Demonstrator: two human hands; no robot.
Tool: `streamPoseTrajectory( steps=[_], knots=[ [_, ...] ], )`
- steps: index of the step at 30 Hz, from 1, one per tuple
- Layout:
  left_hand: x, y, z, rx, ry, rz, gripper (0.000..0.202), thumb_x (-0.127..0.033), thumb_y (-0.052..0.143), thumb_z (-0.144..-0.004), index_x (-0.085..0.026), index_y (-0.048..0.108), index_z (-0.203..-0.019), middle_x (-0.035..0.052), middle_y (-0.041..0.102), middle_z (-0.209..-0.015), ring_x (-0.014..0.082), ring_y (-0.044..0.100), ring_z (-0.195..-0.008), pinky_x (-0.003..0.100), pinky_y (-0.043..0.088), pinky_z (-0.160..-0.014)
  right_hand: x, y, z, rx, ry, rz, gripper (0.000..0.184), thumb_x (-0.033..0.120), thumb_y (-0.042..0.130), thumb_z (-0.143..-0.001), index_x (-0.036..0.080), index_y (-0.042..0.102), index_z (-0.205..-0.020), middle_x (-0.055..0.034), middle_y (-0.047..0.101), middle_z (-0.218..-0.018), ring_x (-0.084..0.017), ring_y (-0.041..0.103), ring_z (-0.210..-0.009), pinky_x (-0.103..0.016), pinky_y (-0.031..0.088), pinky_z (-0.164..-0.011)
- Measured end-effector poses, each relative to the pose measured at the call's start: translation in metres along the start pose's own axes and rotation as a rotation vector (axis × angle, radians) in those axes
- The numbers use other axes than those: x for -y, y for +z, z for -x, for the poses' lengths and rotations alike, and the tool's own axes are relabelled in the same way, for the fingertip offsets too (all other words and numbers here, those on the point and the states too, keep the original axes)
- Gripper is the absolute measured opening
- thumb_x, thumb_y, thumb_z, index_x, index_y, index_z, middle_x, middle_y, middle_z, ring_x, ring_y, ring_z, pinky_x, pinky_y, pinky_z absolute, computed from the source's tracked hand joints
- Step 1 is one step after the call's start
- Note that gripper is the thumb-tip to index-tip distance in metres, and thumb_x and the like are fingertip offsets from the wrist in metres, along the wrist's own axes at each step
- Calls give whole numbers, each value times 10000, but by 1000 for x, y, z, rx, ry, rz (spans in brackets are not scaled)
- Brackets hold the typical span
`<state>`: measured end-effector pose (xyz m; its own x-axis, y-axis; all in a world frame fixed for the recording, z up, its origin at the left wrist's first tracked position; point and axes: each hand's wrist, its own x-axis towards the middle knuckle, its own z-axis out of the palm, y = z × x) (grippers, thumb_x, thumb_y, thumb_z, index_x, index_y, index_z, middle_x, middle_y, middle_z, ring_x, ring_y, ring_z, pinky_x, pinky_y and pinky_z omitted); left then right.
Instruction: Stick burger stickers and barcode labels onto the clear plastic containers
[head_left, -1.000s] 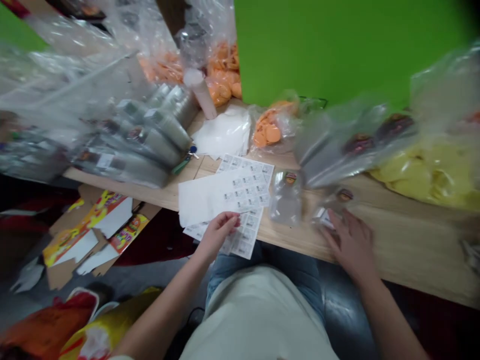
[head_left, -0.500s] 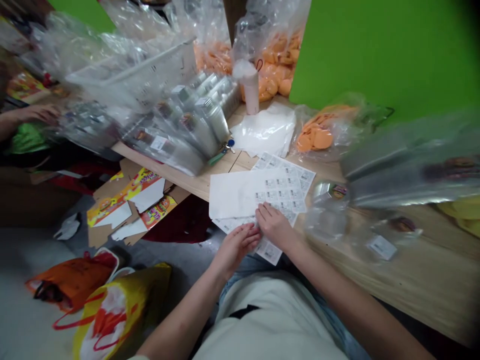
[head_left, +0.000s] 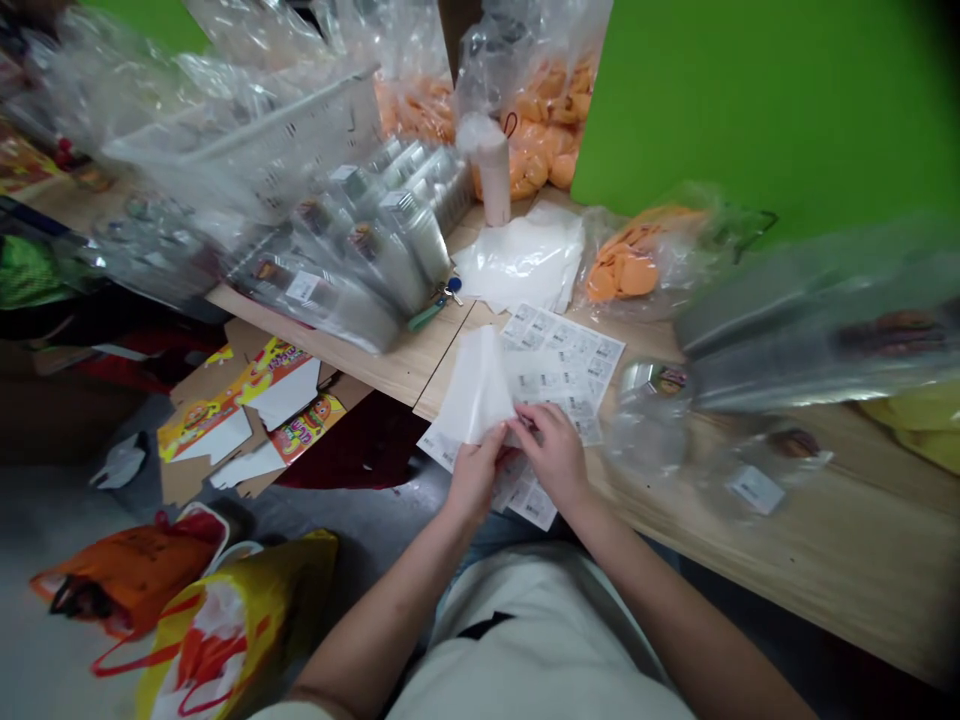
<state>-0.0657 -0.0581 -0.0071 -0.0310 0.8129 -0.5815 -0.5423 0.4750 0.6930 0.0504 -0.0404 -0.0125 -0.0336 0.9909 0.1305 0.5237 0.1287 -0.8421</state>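
My left hand (head_left: 474,474) pinches the lower corner of a white backing sheet (head_left: 480,388) and holds it lifted off the stack of label sheets (head_left: 564,364) at the wooden table's front edge. My right hand (head_left: 553,451) is right beside it, fingers curled and pinched at the same corner where the sheet meets the labels. The label sheets are white with rows of small printed stickers. A clear plastic pack with a round printed sticker (head_left: 655,398) lies just right of the sheets.
Clear packs (head_left: 352,260) are piled at the left of the wooden table (head_left: 817,540), with bags of orange discs (head_left: 630,268) behind. A white roll (head_left: 491,165) stands at the back. Flattened cartons (head_left: 255,405) and carrier bags (head_left: 217,620) lie on the floor.
My right hand came over from the clear pack on the right to the label sheets. The white backing sheet, flat before, is now lifted and folded up by both hands.
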Motion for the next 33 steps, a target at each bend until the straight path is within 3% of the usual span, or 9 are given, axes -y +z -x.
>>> streamPoseTrajectory(
  steps=[6,11,16,19,21,24,26,30,33],
  knots=[
    [5,-3,-8,-69,57,-95,276,-278,673,-722,-125,655,-951,61,671,-974,179,616,-885,319,504,-828,-13,7,-12,-37,289,-429,197,381,589,-746,210,684,-772,-29,647,-782,-183,579,-775,-332,459,-770],
    [-12,-3,-2,-123,-175,70,257,-319,545,-833,-114,598,-979,95,654,-990,171,635,-842,317,510,-805,-24,13,-21,-212,473,-583,345,488,478,-792,172,609,-832,-4,611,-669,-139,580,-597,-293,494,-597],
    [-45,-3,25,271,-643,142,544,-523,439,-839,-53,566,-1082,185,575,-1149,250,619,-961,305,516,-756,-17,18,-25,-406,531,-619,355,498,461,-812,168,566,-893,39,540,-594,-103,546,-538,-260,486,-577],
    [-52,6,21,202,-439,109,418,-431,421,-879,-100,558,-1094,145,561,-1177,199,603,-993,253,489,-789,-11,12,-15,-409,447,-558,295,434,484,-827,176,599,-913,-2,609,-695,-126,594,-636,-290,504,-648],
    [-52,17,12,90,-298,47,410,-458,406,-880,-121,561,-1055,125,583,-1109,169,606,-948,248,483,-778,-9,-1,-1,-371,227,-370,231,348,492,-843,192,625,-948,-46,654,-849,-160,623,-789,-343,508,-759],
    [-47,35,7,211,-229,-89,413,-456,566,-794,-160,541,-1081,55,600,-926,132,602,-806,258,481,-734,-9,-30,27,-238,-228,-16,255,186,532,-820,242,624,-1052,-55,642,-1054,-196,568,-1045,-395,443,-934],
    [-40,47,11,290,-141,-191,473,-336,684,-721,-202,500,-1136,-12,574,-804,89,570,-712,229,465,-695,-7,-52,44,-163,-362,81,369,143,571,-788,274,582,-1133,-46,618,-1119,-209,527,-1115,-410,422,-966],
    [-17,69,27,373,-22,-414,508,-268,683,-720,-185,448,-1164,-46,543,-687,69,529,-634,203,431,-642,-2,-93,61,-186,14,-133,583,259,619,-763,256,394,-1300,-76,596,-1103,-202,586,-967,-388,509,-807],
    [4,82,30,456,160,-647,516,-306,643,-754,-184,407,-1196,2,603,-767,118,570,-703,259,451,-681,-11,-122,58,-180,350,-311,464,305,599,-769,222,475,-1208,-22,622,-832,-143,594,-738,-309,511,-678]
  ],
)
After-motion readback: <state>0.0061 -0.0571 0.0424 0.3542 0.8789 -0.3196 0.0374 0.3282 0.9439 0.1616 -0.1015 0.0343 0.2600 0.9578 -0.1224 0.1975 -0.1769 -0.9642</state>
